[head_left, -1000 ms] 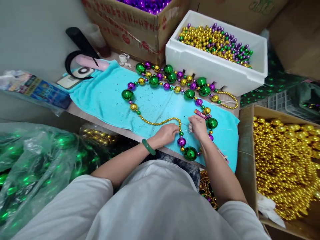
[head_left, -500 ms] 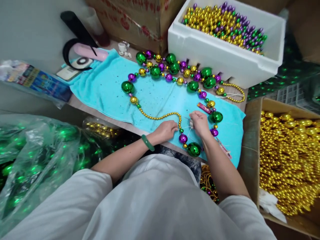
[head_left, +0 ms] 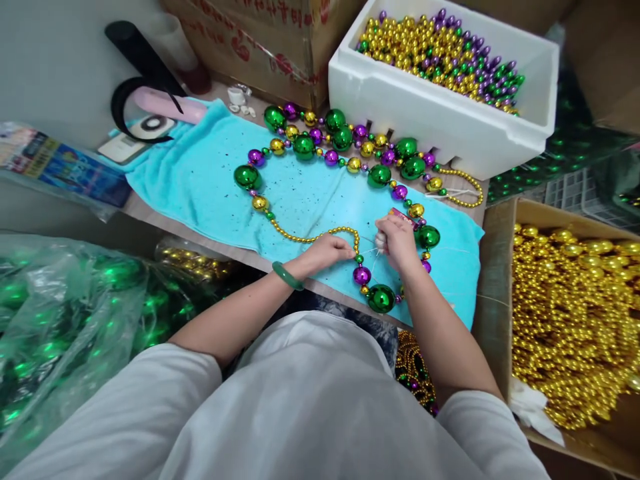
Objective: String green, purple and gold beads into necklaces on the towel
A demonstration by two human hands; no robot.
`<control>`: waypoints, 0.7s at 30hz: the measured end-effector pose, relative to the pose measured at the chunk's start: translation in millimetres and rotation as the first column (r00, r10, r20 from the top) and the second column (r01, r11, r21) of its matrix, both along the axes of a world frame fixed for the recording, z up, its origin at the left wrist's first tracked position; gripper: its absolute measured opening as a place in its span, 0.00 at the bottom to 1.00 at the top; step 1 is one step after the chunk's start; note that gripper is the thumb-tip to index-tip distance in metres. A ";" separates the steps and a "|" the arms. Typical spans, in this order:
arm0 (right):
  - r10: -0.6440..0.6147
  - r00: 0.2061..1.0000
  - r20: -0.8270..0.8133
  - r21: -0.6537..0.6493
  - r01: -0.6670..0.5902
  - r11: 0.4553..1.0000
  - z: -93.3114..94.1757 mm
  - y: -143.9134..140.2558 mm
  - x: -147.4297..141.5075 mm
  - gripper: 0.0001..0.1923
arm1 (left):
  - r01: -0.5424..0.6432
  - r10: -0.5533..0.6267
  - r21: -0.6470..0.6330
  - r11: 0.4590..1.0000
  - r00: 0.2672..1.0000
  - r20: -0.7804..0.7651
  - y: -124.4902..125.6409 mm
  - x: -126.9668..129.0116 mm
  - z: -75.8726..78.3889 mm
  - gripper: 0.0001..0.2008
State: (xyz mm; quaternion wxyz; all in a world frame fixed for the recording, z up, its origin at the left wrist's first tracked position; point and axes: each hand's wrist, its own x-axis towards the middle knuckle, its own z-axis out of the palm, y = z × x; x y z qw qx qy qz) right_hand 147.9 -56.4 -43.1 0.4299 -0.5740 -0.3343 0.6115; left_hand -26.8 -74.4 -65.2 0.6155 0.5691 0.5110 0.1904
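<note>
**Between the two hands: thread end of the bead strand**

Near the table's front edge, the bead strand (head_left: 320,235) lies looped on a turquoise towel (head_left: 200,180), its small gold run stretching leftward and away from the hands. Left hand (head_left: 327,252) pinches the strand's end at a small green bead; right hand (head_left: 397,243) sits just beside it, fingers closed on white thread — the gap between them is slight. A large green ball (head_left: 381,298) rests nearest the body. Beyond: white foam box (head_left: 440,133) of mixed beads; rightward, a carton of gold beads (head_left: 575,313); leftward, bagged green balls (head_left: 75,313).
</note>
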 end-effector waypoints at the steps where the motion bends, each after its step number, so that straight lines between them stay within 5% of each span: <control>1: -0.009 1.000 -0.012 -0.032 0.009 0.999 -4.9 1.3 0.2 0.14 | 0.016 -0.015 0.044 0.999 1.000 -0.012 -0.4 0.6 -1.7 0.09; 6: -0.117 0.992 0.056 -0.093 0.122 0.988 -27.9 8.4 0.8 0.13 | 0.046 0.000 0.271 0.961 0.986 -0.169 -1.5 10.3 -14.8 0.11; 11: -0.073 0.983 0.168 -0.042 0.081 0.996 -30.1 7.1 2.0 0.12 | 0.060 -0.040 0.145 0.988 0.990 -0.134 2.5 10.0 -13.5 0.11; 16: -0.018 0.954 0.301 0.141 -0.025 0.990 -9.1 2.4 -2.9 0.11 | 0.125 -0.110 0.123 0.985 0.987 -0.121 5.7 3.5 1.0 0.13; 19: -0.009 0.888 0.460 0.330 -0.162 0.930 10.1 -12.7 -16.4 0.11 | 0.089 -0.060 0.153 0.984 0.981 -0.182 5.0 5.6 0.0 0.13; 21: 0.007 0.787 0.617 0.423 -0.339 0.840 17.9 -29.6 -29.4 0.10 | 0.048 -0.010 0.197 0.979 0.982 -0.190 5.0 8.2 -6.0 0.13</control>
